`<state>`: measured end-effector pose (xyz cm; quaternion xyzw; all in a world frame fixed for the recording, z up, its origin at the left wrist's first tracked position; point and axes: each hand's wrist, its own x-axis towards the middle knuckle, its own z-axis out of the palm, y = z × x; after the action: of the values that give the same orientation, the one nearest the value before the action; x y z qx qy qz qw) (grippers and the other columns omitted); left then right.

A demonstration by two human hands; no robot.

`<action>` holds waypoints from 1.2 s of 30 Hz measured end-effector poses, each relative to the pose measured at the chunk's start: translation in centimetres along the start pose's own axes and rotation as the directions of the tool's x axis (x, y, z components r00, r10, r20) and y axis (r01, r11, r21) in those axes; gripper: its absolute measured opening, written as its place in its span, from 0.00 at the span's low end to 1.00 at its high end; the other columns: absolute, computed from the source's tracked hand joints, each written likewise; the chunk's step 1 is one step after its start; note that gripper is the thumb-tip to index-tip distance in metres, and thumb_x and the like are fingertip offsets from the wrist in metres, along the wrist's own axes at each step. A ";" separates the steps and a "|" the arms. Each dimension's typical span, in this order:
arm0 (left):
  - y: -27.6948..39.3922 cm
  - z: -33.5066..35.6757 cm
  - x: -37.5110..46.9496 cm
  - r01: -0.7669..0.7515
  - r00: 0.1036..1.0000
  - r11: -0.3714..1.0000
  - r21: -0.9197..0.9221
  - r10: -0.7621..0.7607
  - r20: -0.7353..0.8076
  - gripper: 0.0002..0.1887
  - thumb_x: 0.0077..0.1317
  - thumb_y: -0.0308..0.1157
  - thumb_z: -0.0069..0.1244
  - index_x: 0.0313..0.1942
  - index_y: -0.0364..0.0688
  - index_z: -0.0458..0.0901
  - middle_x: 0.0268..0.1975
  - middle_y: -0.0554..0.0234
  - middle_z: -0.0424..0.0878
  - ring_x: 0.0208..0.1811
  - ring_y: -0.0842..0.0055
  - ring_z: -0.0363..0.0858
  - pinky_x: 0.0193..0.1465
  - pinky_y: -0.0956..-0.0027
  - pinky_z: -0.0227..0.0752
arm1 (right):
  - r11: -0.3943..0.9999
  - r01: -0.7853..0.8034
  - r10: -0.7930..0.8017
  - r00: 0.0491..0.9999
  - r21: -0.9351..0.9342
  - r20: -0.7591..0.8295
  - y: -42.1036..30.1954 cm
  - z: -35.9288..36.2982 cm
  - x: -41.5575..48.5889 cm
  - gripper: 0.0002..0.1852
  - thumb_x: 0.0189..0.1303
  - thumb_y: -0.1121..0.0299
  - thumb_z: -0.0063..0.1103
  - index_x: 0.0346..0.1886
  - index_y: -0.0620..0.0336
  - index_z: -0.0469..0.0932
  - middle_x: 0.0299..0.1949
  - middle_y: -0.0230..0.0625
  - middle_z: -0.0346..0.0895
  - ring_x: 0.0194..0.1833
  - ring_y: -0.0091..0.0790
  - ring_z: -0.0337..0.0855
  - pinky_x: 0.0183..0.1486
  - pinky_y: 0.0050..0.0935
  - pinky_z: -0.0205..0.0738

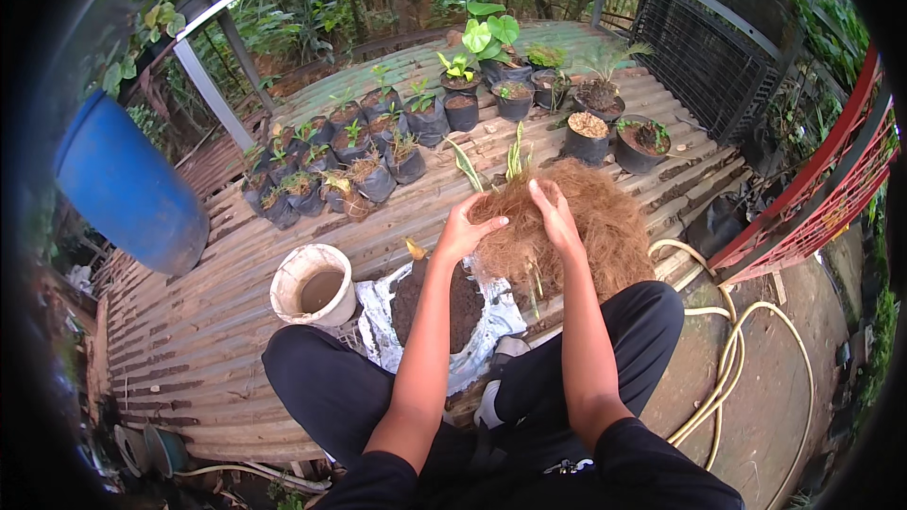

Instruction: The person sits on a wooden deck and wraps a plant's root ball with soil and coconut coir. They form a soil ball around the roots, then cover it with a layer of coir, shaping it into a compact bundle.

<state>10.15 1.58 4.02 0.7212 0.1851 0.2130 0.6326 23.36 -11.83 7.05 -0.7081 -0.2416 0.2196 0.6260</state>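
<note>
A loose clump of brown coconut fibre (511,204) is cupped between my two hands. My left hand (466,228) presses its left side with the thumb pointing inward; my right hand (554,216) holds the other side, fingers upward. Behind and under my right hand spreads a larger heap of the same fibre (609,227). Variegated snake plant leaves (516,156) stick up just beyond the clump; their bases are hidden. Between my knees, an open white plastic sack (506,308) holds dark soil (453,319), partly covered by my left forearm.
A white bucket (312,283) with murky water stands left of the sack. Several potted seedlings (354,138) line the corrugated metal sheet (234,319). A blue drum (131,184) leans at left. On the right are a coiled hose (733,340), red grating (815,205) and black crates (701,60).
</note>
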 end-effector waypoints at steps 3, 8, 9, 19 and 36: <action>-2.2 0.0 1.1 -0.026 0.999 1.000 0.016 0.026 0.046 0.38 0.54 0.43 0.71 0.60 0.33 0.73 0.56 0.60 0.81 0.57 0.75 0.76 0.61 0.68 0.69 | 0.999 0.026 -0.025 0.999 0.021 -0.028 0.2 0.2 -0.2 0.31 0.64 0.51 0.63 0.58 0.70 0.76 0.51 0.45 0.82 0.47 0.34 0.82 0.55 0.31 0.72; -1.1 2.2 0.9 0.141 0.983 0.952 -0.270 -0.168 -0.080 0.49 0.62 0.63 0.55 0.71 0.38 0.59 0.69 0.49 0.66 0.71 0.64 0.62 0.71 0.56 0.56 | 0.980 0.197 -0.195 0.976 0.007 -0.098 2.5 -2.1 0.9 0.24 0.66 0.57 0.63 0.53 0.71 0.79 0.48 0.43 0.84 0.47 0.31 0.81 0.55 0.30 0.71; -2.5 1.6 1.2 0.209 0.969 0.913 -0.352 -0.241 -0.050 0.49 0.62 0.65 0.53 0.72 0.38 0.57 0.69 0.48 0.66 0.71 0.64 0.62 0.71 0.55 0.57 | 0.974 0.226 -0.224 0.966 0.001 -0.128 1.7 -1.7 0.6 0.23 0.66 0.58 0.63 0.53 0.72 0.79 0.48 0.43 0.84 0.48 0.31 0.81 0.55 0.30 0.71; -2.3 4.6 2.0 -0.106 0.954 0.941 -0.321 0.005 -0.300 0.30 0.65 0.43 0.62 0.59 0.30 0.74 0.53 0.59 0.84 0.54 0.76 0.79 0.59 0.69 0.69 | 0.913 0.315 -0.359 0.922 -0.261 -0.143 0.7 -1.2 -0.7 0.26 0.62 0.62 0.68 0.54 0.76 0.76 0.51 0.55 0.82 0.54 0.42 0.82 0.59 0.33 0.70; -0.4 2.0 1.0 0.168 0.985 0.784 -0.597 -0.158 0.069 0.36 0.62 0.39 0.64 0.65 0.31 0.69 0.61 0.50 0.76 0.64 0.68 0.72 0.65 0.65 0.66 | 0.918 0.353 -0.375 0.921 -0.180 -0.106 1.1 -3.3 -0.4 0.21 0.61 0.62 0.69 0.48 0.71 0.80 0.45 0.49 0.85 0.46 0.38 0.83 0.54 0.33 0.73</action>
<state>12.08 0.52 3.51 0.4665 0.1645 0.1997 0.8458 25.17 -14.78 6.39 -0.7115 -0.3417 0.0297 0.6133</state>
